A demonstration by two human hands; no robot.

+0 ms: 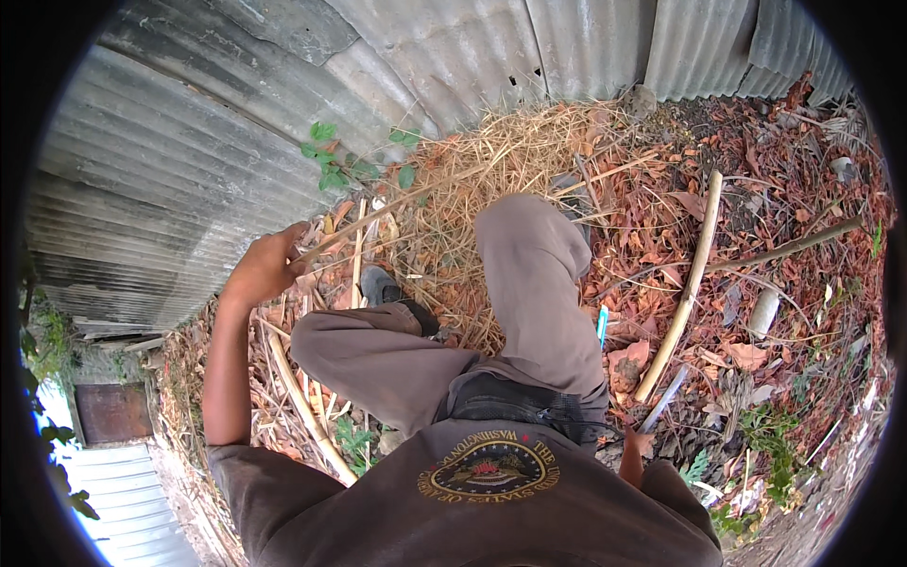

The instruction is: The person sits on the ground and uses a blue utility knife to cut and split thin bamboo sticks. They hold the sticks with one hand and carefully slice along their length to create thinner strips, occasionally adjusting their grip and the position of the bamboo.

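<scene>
My left hand [265, 266] is out to the left near the metal sheeting, closed around one end of a thin brown stick [392, 208]. The stick slants up and to the right, its far end over a heap of dry straw [529, 151]. Low on the right, my right hand [635, 454] shows only in part beside my hip; the shirt hides the rest. Its fingers are around the near end of a knife, whose pale narrow blade [665, 397] points up and to the right. My bent legs in brown trousers [529, 255] lie between the hands.
Corrugated metal sheets [425, 57] stand along the far and left sides. A thick pale stick [694, 283] and a grey pipe-like piece [763, 313] lie on dry leaves at right. A light blue object [602, 324] is beside my knee. Another pale stick [302, 406] lies at left.
</scene>
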